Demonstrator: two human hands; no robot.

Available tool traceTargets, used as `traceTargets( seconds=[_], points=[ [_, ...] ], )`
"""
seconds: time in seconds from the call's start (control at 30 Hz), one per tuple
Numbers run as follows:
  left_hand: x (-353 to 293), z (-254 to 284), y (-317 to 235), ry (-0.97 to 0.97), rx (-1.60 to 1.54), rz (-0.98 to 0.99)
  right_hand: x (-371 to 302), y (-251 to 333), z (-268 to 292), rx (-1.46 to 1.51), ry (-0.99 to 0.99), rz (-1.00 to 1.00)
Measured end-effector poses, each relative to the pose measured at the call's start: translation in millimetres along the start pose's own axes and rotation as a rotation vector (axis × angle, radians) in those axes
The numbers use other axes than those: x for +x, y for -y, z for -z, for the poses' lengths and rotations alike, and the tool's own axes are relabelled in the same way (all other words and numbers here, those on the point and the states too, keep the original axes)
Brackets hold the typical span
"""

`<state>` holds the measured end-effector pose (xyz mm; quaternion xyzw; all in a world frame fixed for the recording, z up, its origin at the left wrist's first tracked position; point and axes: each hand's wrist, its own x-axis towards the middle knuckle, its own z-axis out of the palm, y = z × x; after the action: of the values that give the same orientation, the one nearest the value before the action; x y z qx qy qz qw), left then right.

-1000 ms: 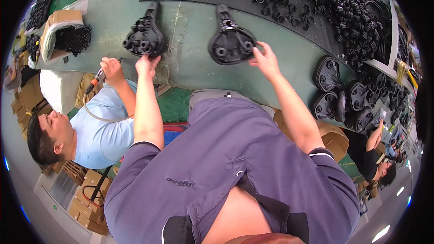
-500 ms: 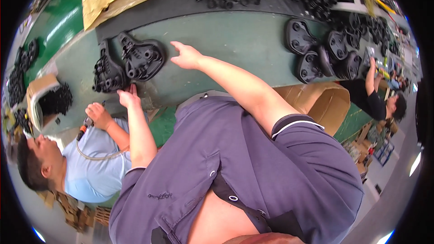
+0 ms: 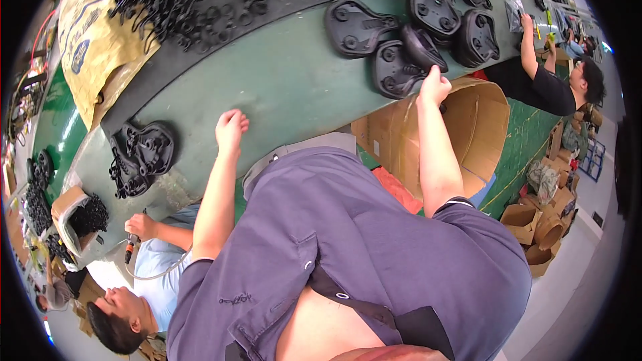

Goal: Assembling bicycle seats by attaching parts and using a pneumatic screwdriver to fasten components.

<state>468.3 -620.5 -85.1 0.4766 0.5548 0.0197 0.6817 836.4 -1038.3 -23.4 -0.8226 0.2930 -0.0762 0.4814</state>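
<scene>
My right hand [image 3: 435, 87] is closed on the lower end of a black bicycle saddle [image 3: 420, 47], which tilts on its side among several others. Beside it on the bench, a saddle [image 3: 393, 70] shows its underside. Another upturned saddle [image 3: 358, 28] sits to the left. Over the green bench [image 3: 287, 73], my left hand [image 3: 231, 128] has its fingers curled, with nothing visible in them. Two saddles [image 3: 142, 154] with springs and metal frames underneath rest farther left, apart from both hands.
A light-blue-shirted co-worker's hand [image 3: 142, 226] holds a power screwdriver [image 3: 130, 251] with a hose at left. An open cardboard box [image 3: 478, 127] stands below the bench's right part. Black springs and small parts [image 3: 180, 7] heap along the far side, near a yellow sack [image 3: 87, 40].
My view has swung right. Both hands left the two saddles at left; my right hand reached the right-hand group and took hold of one, while my left hand moved over bare bench and curled.
</scene>
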Motion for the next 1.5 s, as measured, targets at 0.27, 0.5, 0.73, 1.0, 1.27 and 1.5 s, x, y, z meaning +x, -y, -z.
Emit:
traceTargets(
  seconds=[0.27,0.5,0.73,1.0,1.27,1.5],
  points=[
    [48.0,-283.5,-89.0,0.197,0.804,-0.255,108.1,17.7,7.9,0.154,0.66,-0.809],
    [57.3,-377.4,-82.7,-0.258,0.689,-0.046,96.5,-16.5,25.3,0.193,0.907,-0.814],
    [-1.9,-272.9,-29.1,-0.061,0.454,-0.05,17.6,-38.9,28.2,0.079,1.035,-0.537],
    [-92.9,-137.3,54.5,-0.374,-0.131,0.262,-68.9,24.1,-94.2,0.028,1.421,0.005],
    [-111.8,-82.1,48.9,-0.967,0.561,-0.128,-20.4,92.5,-126.5,-0.057,1.42,0.209],
    [-43.0,-24.0,-13.3,-0.58,0.95,-0.603,44.9,41.6,-89.7,-0.602,1.04,0.306]
  ],
)
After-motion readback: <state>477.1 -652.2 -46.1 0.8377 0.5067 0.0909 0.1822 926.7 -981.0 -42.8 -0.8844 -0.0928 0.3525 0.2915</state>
